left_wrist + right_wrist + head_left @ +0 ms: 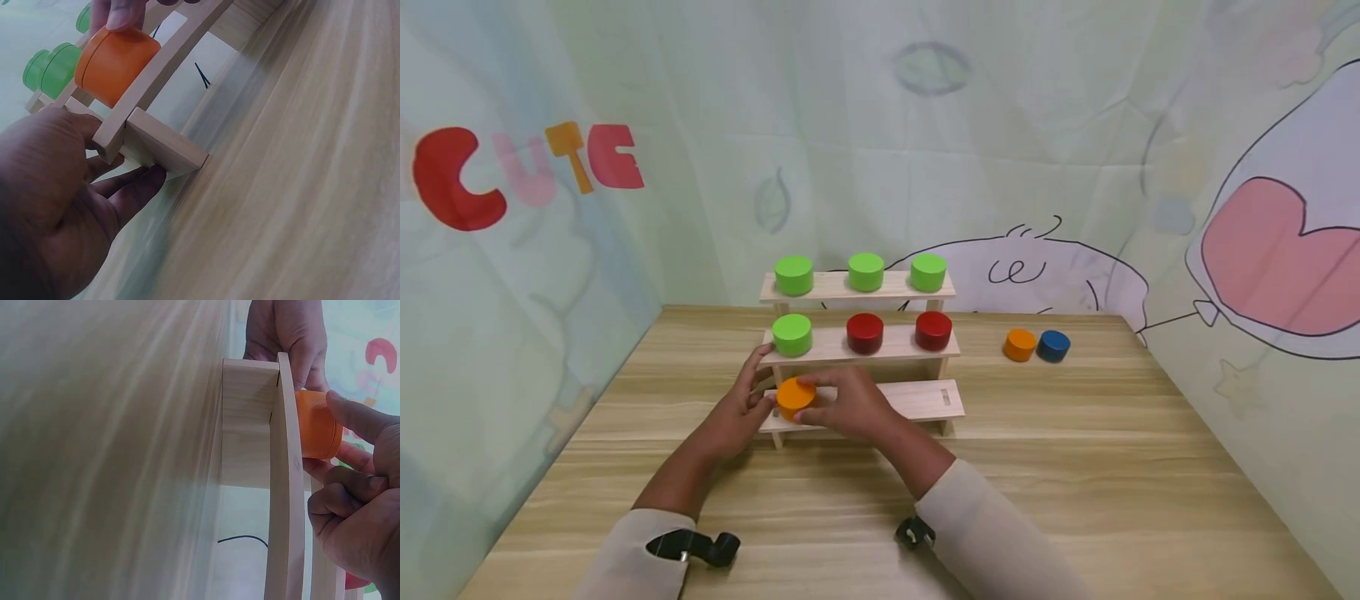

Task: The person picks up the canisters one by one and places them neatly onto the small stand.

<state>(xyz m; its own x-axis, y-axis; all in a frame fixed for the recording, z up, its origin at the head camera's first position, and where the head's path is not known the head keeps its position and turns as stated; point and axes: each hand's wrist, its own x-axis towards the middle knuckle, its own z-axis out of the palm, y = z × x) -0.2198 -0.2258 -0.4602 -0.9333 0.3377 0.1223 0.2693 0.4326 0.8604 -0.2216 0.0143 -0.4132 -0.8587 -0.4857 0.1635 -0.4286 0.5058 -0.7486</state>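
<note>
My right hand point(853, 404) pinches an orange round block point(795, 399) between thumb and fingers. In the right wrist view the block's base meets the left end of the lowest shelf. My left hand point(739, 410) holds the left end of the three-step wooden stand point(917, 402). Seen from the left wrist, its fingers point(140, 190) lie against the stand's end leg. On the middle step stand a green block point(792, 335) and two red blocks point(865, 333) point(933, 331). Three green blocks point(794, 276) point(866, 272) point(928, 273) line the top step.
Right of the stand, another orange block point(1020, 345) and a blue block point(1054, 346) lie side by side on the wood-grain table point(1075, 475). A printed cloth point(850, 125) hangs behind and along both sides.
</note>
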